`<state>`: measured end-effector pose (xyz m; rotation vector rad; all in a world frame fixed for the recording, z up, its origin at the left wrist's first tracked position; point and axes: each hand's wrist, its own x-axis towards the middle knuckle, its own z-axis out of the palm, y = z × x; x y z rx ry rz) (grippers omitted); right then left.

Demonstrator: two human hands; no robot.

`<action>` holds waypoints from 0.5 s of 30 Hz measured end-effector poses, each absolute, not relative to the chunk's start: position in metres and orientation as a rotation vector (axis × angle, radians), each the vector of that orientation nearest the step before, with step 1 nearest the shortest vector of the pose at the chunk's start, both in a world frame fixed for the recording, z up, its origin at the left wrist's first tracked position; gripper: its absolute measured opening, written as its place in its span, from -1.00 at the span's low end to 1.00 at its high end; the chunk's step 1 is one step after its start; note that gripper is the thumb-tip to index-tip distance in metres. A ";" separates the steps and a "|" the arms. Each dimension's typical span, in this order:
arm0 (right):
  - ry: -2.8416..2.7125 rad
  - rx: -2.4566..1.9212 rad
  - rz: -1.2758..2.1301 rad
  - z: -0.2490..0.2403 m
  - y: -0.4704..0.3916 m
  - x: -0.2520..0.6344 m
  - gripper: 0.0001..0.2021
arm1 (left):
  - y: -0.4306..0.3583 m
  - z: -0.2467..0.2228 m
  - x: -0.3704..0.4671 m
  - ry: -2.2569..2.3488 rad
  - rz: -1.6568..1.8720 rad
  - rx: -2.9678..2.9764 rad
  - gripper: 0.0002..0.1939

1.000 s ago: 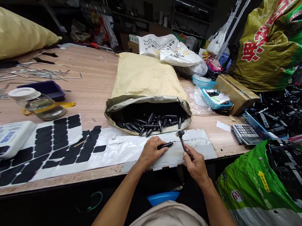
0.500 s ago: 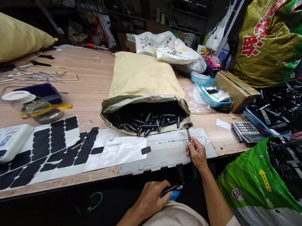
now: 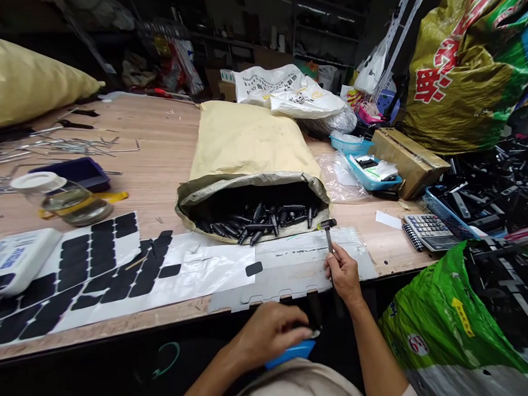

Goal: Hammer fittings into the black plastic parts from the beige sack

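Note:
My right hand [image 3: 343, 273] is wrapped round the thin handle of a small hammer [image 3: 328, 224], whose dark head with a yellowish end is up over the grey board [image 3: 287, 263] at the table's front edge. Below the edge, my left hand [image 3: 275, 333] hangs over my lap above something blue [image 3: 290, 354]. Its fingers are bent and blurred, and whether they hold anything is hidden. Behind the board lies a cream sack [image 3: 253, 139], its mouth open towards me, with several black tapered parts [image 3: 258, 221] inside.
On the left are sheets of black pads [image 3: 75, 254], a white device [image 3: 18, 260], a glass jar [image 3: 78, 201] and metal rods [image 3: 82, 146]. To the right stand a calculator [image 3: 429, 228], blue baskets [image 3: 374, 171], a cardboard box [image 3: 408, 160] and a green bag [image 3: 438, 305] of black parts.
The black part that showed in my left hand is no longer visible. That hand has moved slightly up, and more of the blue thing shows. My right hand still holds the hammer.

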<state>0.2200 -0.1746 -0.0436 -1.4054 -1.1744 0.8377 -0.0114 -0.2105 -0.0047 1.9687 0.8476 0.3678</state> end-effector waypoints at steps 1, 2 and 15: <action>-1.176 -1.407 0.837 -0.044 -0.174 0.220 -0.51 | -0.194 0.001 -0.015 0.904 0.527 1.976 -0.75; -1.175 -1.410 0.837 -0.045 -0.174 0.220 -0.51 | -0.176 0.004 -0.019 0.998 0.698 1.993 -0.72; -1.178 -1.408 0.820 -0.044 -0.174 0.217 -0.53 | -0.046 -0.033 -0.057 1.831 1.007 2.254 -0.83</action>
